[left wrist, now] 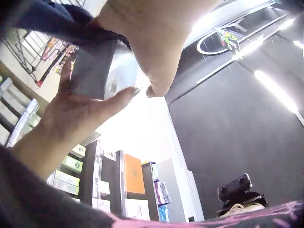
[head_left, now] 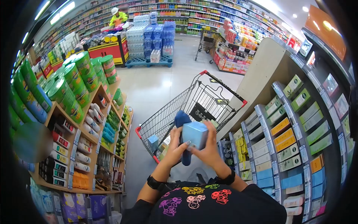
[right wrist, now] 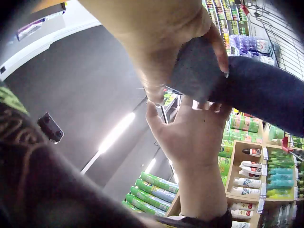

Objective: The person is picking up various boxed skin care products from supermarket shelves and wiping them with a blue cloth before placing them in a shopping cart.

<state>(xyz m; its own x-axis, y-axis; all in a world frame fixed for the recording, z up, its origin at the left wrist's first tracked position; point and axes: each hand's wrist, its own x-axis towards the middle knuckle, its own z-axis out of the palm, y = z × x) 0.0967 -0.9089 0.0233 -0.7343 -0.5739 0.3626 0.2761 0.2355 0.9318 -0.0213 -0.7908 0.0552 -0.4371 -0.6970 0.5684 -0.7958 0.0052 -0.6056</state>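
Observation:
A light blue box sits up between my two hands in the head view. My left hand grips its left side, and my right hand grips its right side. Both thumbs come close together at the box's near face. A long, dark blue soft-looking thing lies behind the box and runs past it at both ends. In the right wrist view this dark blue thing extends from the box toward the cart, and the right hand's fingertip rests at its edge. The box's print is too small to read.
A wire shopping cart with several goods, including a small blue box, stands just ahead. Wooden shelves of bottles flank me on the left, shelves of boxed goods on the right. Bottled-water stacks and another person are farther off.

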